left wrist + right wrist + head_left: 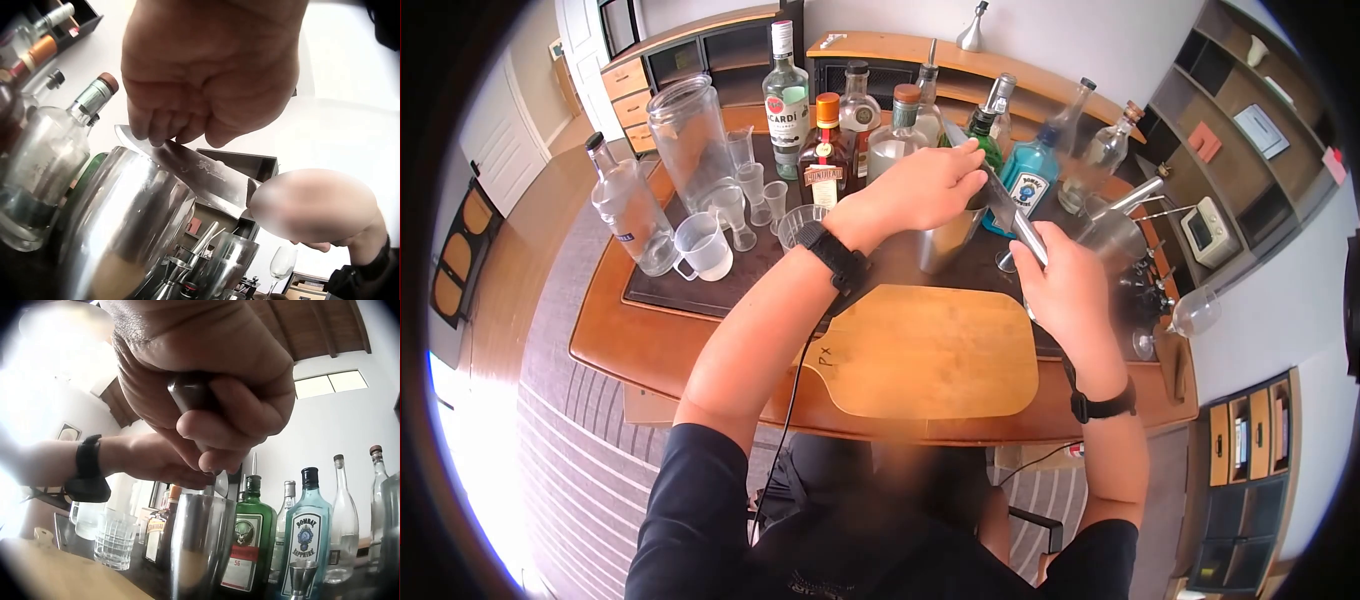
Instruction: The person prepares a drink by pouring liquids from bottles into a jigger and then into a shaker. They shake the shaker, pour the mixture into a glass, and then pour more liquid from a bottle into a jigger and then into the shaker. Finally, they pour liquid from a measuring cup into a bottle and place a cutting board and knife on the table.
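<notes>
The right hand [1068,290] grips a knife by its handle, the dark butt of which [190,390] shows in the right wrist view. Its broad blade [209,178] slants over the rim of a tall metal tin [128,215]. At the far end of the blade, the fingertips of the left hand [209,69] touch the metal; in the right wrist view this hand [159,459] reaches over the tin [200,540] with fingers extended. Whether anything lies on the blade under them cannot be seen. Nearer the person is a wooden board [940,350].
Behind the tin stand several bottles, among them a green one [251,534] and a blue one [1027,188]. Left are a glass pitcher [690,140], small glasses and a measuring cup [703,247]. A stemmed glass [1197,312] and metal bar tools stand right.
</notes>
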`<action>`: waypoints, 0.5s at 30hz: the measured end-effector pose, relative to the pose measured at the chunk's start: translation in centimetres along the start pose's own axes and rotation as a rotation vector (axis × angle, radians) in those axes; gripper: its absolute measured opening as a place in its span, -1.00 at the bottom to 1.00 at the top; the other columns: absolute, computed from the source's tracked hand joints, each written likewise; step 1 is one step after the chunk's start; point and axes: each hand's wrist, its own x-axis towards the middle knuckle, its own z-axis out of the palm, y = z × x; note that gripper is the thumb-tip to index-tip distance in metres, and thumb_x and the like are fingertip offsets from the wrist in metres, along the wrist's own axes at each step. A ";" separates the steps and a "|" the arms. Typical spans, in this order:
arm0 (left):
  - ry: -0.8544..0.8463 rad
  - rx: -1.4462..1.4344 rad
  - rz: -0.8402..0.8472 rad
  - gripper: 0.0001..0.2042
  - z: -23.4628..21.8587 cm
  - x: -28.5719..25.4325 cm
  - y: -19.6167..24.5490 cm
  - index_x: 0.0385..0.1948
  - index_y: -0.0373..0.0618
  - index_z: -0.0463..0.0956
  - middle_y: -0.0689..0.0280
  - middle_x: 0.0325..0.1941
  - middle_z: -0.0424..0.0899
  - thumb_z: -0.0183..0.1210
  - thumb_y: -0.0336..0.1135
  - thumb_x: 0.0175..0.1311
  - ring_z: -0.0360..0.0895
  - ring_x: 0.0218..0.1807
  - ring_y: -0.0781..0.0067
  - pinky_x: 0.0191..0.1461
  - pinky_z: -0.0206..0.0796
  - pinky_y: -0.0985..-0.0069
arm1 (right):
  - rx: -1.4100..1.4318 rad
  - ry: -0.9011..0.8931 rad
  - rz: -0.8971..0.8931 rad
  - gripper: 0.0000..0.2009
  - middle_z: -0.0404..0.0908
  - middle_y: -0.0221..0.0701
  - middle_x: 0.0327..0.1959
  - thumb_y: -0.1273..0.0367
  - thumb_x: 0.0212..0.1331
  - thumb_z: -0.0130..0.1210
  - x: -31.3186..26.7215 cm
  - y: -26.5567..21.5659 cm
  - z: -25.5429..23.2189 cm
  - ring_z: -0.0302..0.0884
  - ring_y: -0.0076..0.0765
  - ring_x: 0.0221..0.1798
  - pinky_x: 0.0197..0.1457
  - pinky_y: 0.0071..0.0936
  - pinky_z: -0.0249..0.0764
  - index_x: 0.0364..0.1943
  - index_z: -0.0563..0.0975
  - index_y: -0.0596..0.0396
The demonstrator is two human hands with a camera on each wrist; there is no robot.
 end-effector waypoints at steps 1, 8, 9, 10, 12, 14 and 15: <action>-0.002 0.010 0.002 -0.52 0.1 -0.1 -0.1 0.27 -0.35 0.43 -0.14 0.44 0.35 -0.03 -0.17 0.48 0.44 0.33 -0.19 0.44 0.25 0.16 | -0.020 0.040 -0.024 -0.79 0.65 -0.19 -0.44 0.22 0.31 0.18 -0.1 0.1 0.3 0.65 0.13 -0.29 -0.23 -0.03 0.52 -0.22 0.56 0.06; 0.069 0.054 0.032 -0.44 -0.1 -1.8 0.6 0.36 -0.33 0.34 -0.10 0.45 0.36 0.13 -0.14 0.43 0.41 0.39 -0.10 0.40 0.30 0.27 | 0.108 0.211 -0.021 -0.81 0.67 -0.17 -0.35 0.26 0.30 0.21 -2.5 0.6 0.7 0.65 0.07 -0.32 -0.25 -0.16 0.53 -0.15 0.60 0.04; 0.123 0.069 0.065 -0.43 0.1 -2.5 0.8 0.35 -0.33 0.35 -0.11 0.40 0.42 0.17 -0.15 0.40 0.46 0.35 -0.11 0.35 0.35 0.26 | 0.156 0.210 0.033 -0.81 0.67 -0.17 -0.33 0.26 0.30 0.22 -3.3 0.6 0.2 0.65 0.05 -0.33 -0.25 -0.20 0.53 -0.13 0.61 0.04; 0.178 0.084 0.098 -0.42 0.2 -3.3 1.0 0.34 -0.33 0.36 -0.11 0.35 0.49 0.22 -0.16 0.37 0.50 0.30 -0.12 0.29 0.41 0.25 | 0.261 0.163 0.125 -0.80 0.69 -0.23 -0.35 0.28 0.33 0.19 -4.3 0.5 -0.7 0.65 -0.23 -0.38 -0.26 -0.32 0.50 -0.13 0.62 0.10; 0.165 0.090 0.072 -0.42 -0.5 -5.3 2.9 0.30 -0.33 0.40 -0.09 0.18 0.59 0.29 -0.20 0.30 0.56 0.16 -0.11 0.17 0.45 0.24 | 0.464 0.076 0.311 -0.80 0.67 -0.35 -0.38 0.29 0.34 0.17 -6.5 2.0 -1.3 0.59 -0.44 -0.35 -0.26 -0.40 0.48 -0.15 0.61 0.15; 0.175 0.101 0.065 -0.48 -0.5 -7.6 3.9 0.20 -0.30 0.49 -0.01 -0.10 0.66 0.35 -0.25 0.23 0.60 -0.06 -0.08 0.03 0.46 0.17 | 0.588 -0.013 0.420 -0.78 0.58 -0.47 -0.48 0.26 0.37 0.17 -8.8 3.7 -1.8 0.43 -0.61 -0.47 -0.41 -0.52 0.33 -0.16 0.60 0.15; 0.142 0.104 0.054 -0.49 -0.4 -8.8 4.0 0.18 -0.29 0.50 -0.01 -0.11 0.66 0.35 -0.25 0.23 0.60 -0.07 -0.08 0.02 0.46 0.17 | 0.613 -0.056 0.438 -0.76 0.49 -0.53 -0.56 0.21 0.39 0.18 -10.0 4.6 -1.7 0.31 -0.67 -0.60 -0.56 -0.60 0.20 -0.17 0.58 0.12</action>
